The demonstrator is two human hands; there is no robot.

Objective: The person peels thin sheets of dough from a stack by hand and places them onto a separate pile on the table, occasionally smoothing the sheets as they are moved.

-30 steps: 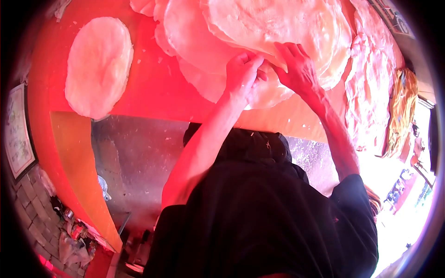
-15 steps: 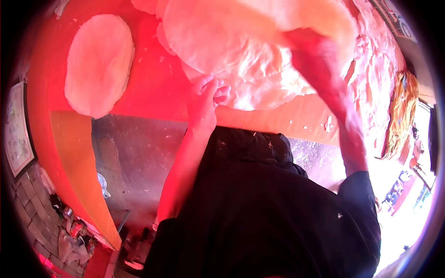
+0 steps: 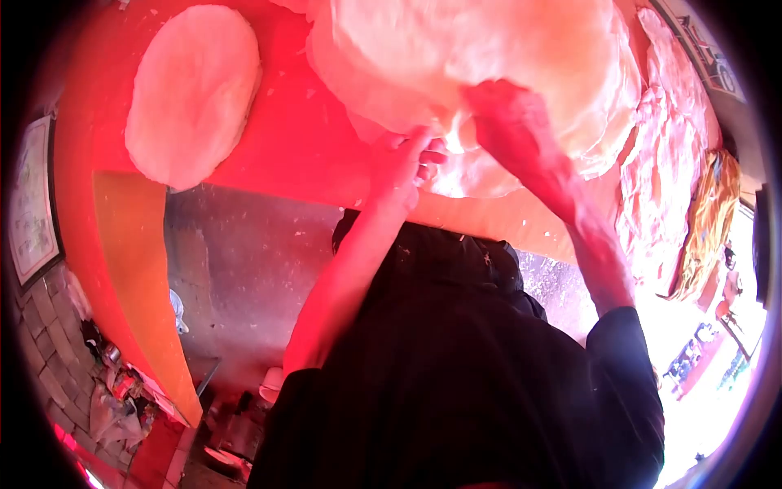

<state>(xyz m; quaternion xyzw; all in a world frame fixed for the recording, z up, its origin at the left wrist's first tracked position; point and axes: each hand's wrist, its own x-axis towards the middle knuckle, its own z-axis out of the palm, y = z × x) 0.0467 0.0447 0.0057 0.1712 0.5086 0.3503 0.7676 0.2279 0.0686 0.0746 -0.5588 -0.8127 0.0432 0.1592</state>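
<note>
The top dough sheet (image 3: 489, 41) lies at 12 o'clock, uppermost on one stack of dough rounds (image 3: 358, 81) spread over the orange table (image 3: 301, 138). The rounds overlap too much for me to count them. One separate dough round (image 3: 191, 94) lies alone at 10 o'clock, well apart from the stack. One pile of crumpled sheets (image 3: 664, 163) runs along the 3 o'clock side, with one yellow cloth (image 3: 705, 220) just beyond it.

Two hands are at work. The left hand (image 3: 401, 167) is at the stack's near edge with its fingers bunched together. Whether they pinch the sheet cannot be told. The right hand (image 3: 509, 118) lies on the sheet and is blurred, so I cannot tell how its fingers are set.

Half a second ago the left hand was farther toward 9 o'clock and the right hand higher up. Now they are close together. A second ago both pinched the sheet's edge side by side.
</note>
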